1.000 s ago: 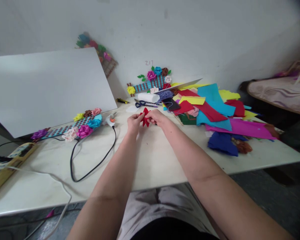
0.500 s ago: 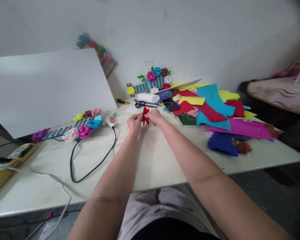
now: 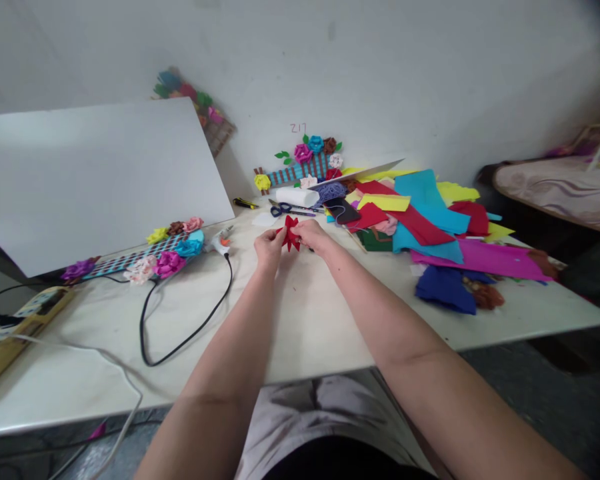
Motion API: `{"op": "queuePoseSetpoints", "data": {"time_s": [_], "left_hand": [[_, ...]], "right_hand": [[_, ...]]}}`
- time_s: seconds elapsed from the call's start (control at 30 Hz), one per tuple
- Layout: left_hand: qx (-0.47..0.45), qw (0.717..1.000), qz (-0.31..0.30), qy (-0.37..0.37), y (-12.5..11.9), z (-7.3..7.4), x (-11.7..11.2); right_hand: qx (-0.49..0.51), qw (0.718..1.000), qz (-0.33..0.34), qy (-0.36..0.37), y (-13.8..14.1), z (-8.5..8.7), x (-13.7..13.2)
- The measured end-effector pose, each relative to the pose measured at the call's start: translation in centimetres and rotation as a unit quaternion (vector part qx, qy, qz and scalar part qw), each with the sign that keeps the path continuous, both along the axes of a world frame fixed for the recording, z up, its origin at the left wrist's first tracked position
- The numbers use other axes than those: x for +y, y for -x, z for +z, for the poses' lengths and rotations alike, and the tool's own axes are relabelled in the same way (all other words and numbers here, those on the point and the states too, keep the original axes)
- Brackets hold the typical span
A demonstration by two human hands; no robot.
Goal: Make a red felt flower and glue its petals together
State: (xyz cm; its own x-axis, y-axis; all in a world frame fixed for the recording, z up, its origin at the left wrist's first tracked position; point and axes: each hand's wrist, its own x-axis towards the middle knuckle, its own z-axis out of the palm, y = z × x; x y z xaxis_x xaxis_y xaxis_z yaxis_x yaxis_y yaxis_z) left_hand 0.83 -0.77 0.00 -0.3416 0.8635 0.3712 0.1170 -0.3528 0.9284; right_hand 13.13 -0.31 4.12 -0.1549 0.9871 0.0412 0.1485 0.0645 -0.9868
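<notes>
Between my two hands, above the middle of the white table (image 3: 310, 333), is a red paper flower (image 3: 292, 241) with pointed petals. My left hand (image 3: 270, 248) pinches its left side. From the right, my right hand (image 3: 310, 235) grips it with bent fingers. Parts of the flower are covered by my fingertips. Just beyond my hands lie dark-handled scissors (image 3: 281, 209) and a white roll (image 3: 297, 196).
A glue gun (image 3: 221, 241) with a looping black cord lies left, beside a flower-decorated lattice (image 3: 130, 256). A power strip (image 3: 25, 327) sits at the far left. Coloured paper sheets (image 3: 425, 227) are heaped right. A white board (image 3: 100, 180) leans on the wall.
The red flower has turned slightly between my fingers, and its petals show a little wider. Both hands stay in nearly the same place.
</notes>
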Motion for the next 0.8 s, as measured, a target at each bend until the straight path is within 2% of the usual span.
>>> {"op": "queuePoseSetpoints", "data": {"time_s": [0.13,0.23,0.33,0.43,0.5,0.6,0.8], "left_hand": [[0.015,0.999,0.028,-0.006,0.0,-0.1,0.1],[0.008,1.000,0.020,0.008,-0.1,0.0,0.0],[0.026,0.999,0.021,0.018,-0.1,0.1,-0.2],[0.076,0.995,0.054,0.018,-0.1,0.2,-0.3],[0.108,0.991,0.076,0.001,-0.1,0.3,-0.3],[0.129,0.987,0.089,-0.018,-0.2,0.5,-0.3],[0.148,0.984,0.096,0.022,-0.2,0.7,-0.3]], "right_hand": [[-0.012,1.000,0.006,-0.015,-0.1,-0.4,0.4],[-0.052,0.998,0.006,-0.046,-0.2,-0.8,0.8],[-0.144,0.986,-0.011,-0.084,-0.2,-0.9,1.2],[-0.246,0.964,-0.033,-0.096,-0.2,-0.3,0.9],[-0.279,0.955,-0.040,-0.090,-0.2,0.2,0.5],[-0.291,0.952,-0.046,-0.081,-0.2,0.7,0.1],[-0.265,0.958,-0.048,-0.098,0.0,0.1,0.7]]}}
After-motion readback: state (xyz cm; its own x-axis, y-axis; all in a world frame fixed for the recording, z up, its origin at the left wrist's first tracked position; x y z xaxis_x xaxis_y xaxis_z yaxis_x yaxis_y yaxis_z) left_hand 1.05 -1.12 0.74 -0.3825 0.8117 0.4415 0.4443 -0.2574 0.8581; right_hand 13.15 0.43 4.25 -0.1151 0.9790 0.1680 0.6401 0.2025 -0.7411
